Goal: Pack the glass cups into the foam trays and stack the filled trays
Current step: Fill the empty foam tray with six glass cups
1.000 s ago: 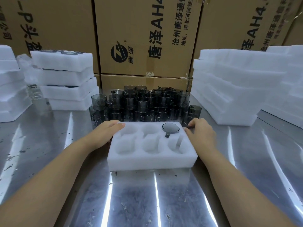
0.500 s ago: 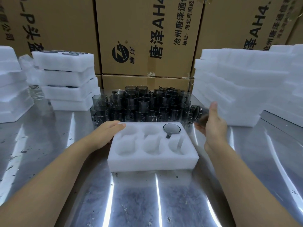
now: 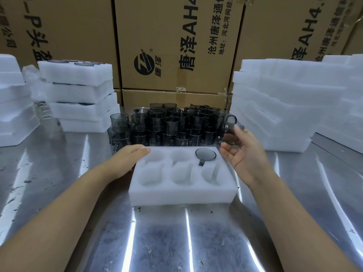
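Head camera looks forward and down, close over the table (image 3: 176, 242).

Matt foam tray (image 3: 182, 195), glossy metal table (image 3: 176, 242)

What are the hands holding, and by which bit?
The right hand holds a grey glass cup by its side wall, though blur hides the exact grip. The left hand only rests on the foam tray.

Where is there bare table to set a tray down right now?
Bare steel table lies in front of the foam tray, and left of it before the filled stack. Crowded: the glass cups fill the strip behind it.
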